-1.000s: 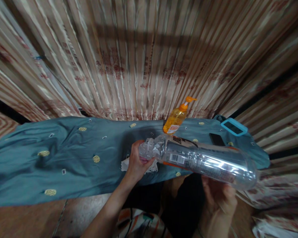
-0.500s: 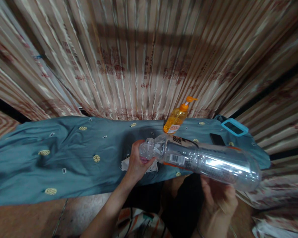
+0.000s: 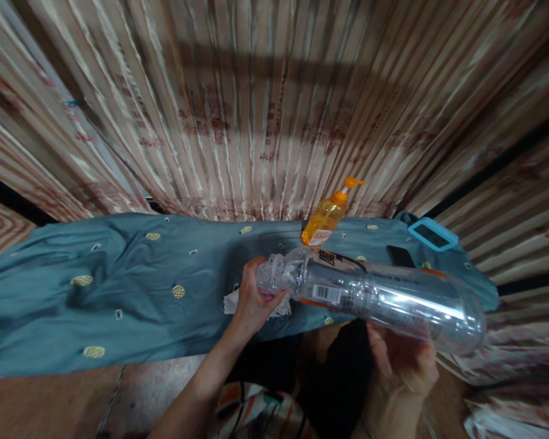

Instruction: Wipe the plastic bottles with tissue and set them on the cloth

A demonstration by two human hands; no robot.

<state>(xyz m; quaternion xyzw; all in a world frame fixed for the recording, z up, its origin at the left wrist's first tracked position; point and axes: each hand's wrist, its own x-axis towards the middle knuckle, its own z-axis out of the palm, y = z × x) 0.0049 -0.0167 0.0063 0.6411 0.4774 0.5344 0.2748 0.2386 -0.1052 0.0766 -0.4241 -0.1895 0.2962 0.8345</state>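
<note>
A large clear plastic bottle lies on its side in the air, with a barcode and dark lettering on its label. Its ridged, crumpled-looking narrow end points left, and the rounded end points right. My left hand is closed round the narrow end. From below, my right hand holds the wide part near the right end; some of its fingers are hidden behind the bottle. Under my left hand, a piece of white paper or tissue lies on the blue-green cloth.
An orange pump bottle with yellow-orange liquid stands behind the plastic bottle. To the right lie a dark flat object and a light-blue-framed device. A striped curtain hangs behind the cloth-covered surface.
The right end of the plastic bottle has shifted very slightly to the right and down. Both hands keep nearly the same place and hold.
</note>
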